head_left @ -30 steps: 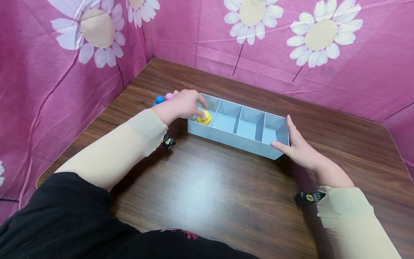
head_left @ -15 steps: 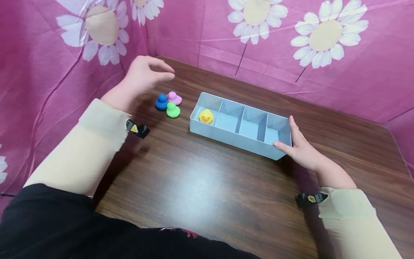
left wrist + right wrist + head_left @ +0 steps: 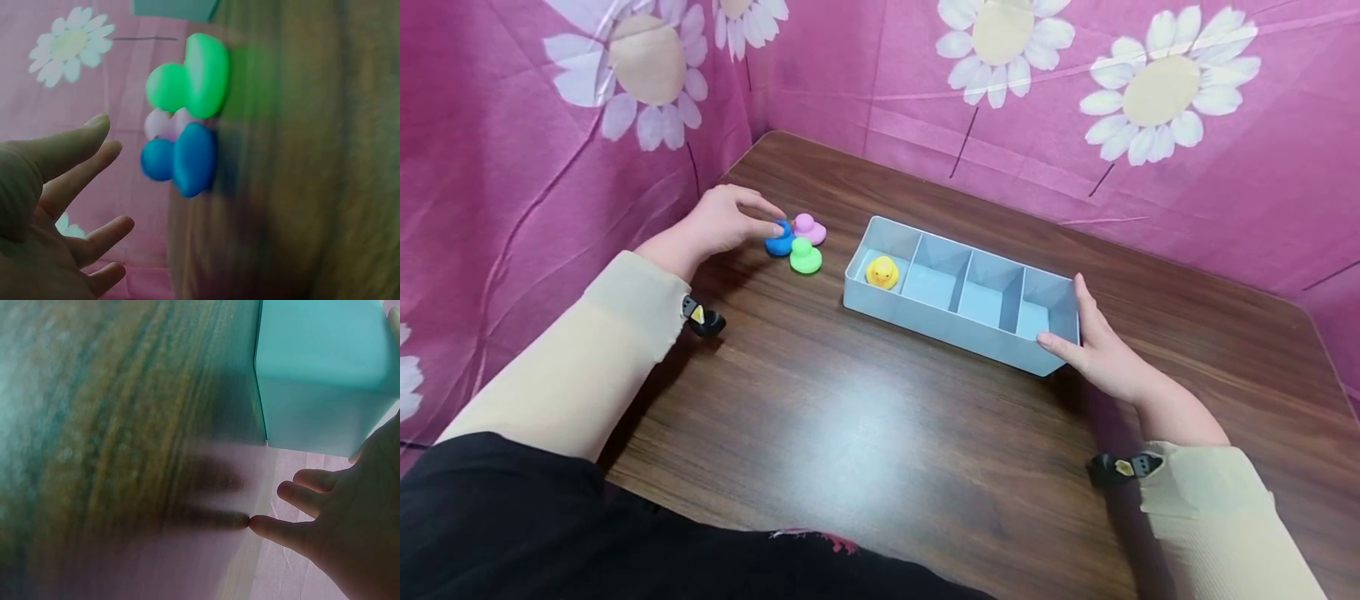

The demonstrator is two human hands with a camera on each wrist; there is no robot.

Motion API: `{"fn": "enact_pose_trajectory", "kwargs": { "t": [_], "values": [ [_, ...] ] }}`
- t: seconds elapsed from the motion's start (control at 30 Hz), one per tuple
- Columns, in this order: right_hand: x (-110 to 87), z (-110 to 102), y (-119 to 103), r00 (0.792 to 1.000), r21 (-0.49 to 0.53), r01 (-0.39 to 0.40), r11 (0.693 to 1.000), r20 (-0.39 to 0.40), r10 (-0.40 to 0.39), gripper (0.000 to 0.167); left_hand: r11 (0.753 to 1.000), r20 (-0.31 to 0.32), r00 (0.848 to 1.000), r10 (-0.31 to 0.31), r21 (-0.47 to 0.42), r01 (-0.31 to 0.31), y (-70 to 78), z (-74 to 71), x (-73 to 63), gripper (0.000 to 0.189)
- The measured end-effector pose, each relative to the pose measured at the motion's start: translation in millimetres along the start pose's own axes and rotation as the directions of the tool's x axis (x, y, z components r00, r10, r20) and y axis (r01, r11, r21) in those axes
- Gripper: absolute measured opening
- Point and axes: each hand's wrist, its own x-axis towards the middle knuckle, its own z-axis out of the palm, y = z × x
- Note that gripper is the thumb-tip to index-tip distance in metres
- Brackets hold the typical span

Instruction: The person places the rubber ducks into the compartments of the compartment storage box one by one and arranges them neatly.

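Note:
My left hand (image 3: 726, 218) reaches over the table from the left, thumb and fingers apart, fingertips right by a blue rubber duck (image 3: 780, 239). In the left wrist view a gap shows between the fingers and the blue duck (image 3: 195, 159). A green duck (image 3: 806, 257) and a pink duck (image 3: 809, 230) sit close beside it. My right hand (image 3: 1108, 358) holds the right end of a grey-blue divided box (image 3: 940, 327), thumb on the front rim and index finger along the end wall. A yellow duck (image 3: 882, 272) sits in the leftmost compartment.
The brown wooden table (image 3: 850, 433) carries the ducks and the box. Pink cloth (image 3: 880, 92) with white daisies hangs behind the table and along its left side. Thin dividers (image 3: 962, 283) split the box crosswise.
My left hand drew out of the leftmost compartment, leaving the yellow duck there, swung left, then came down to the blue duck. My right hand kept its hold on the box.

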Motion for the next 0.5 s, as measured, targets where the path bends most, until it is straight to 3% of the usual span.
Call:
{"fn": "enact_pose_trajectory", "kwargs": {
  "t": [0.17,0.33,0.5],
  "values": [
    [-0.5,-0.5,0.0,1.0,0.001,0.004,1.0,-0.002,-0.004,0.1,0.998,0.035,0.999,0.04,0.038,-0.041,2.2,7.5,3.9,0.035],
    [-0.5,-0.4,-0.2,1.0,0.009,0.0,1.0,0.001,0.0,0.1,0.997,-0.027,0.999,0.038,0.062,-0.036,1.6,6.1,9.2,0.037],
    [-0.5,-0.2,-0.3,1.0,0.009,-0.006,1.0,0.006,0.006,0.101,0.994,-0.017,1.0,-0.026,0.108,0.028,-3.9,4.6,12.0,0.042]
  ]
}}
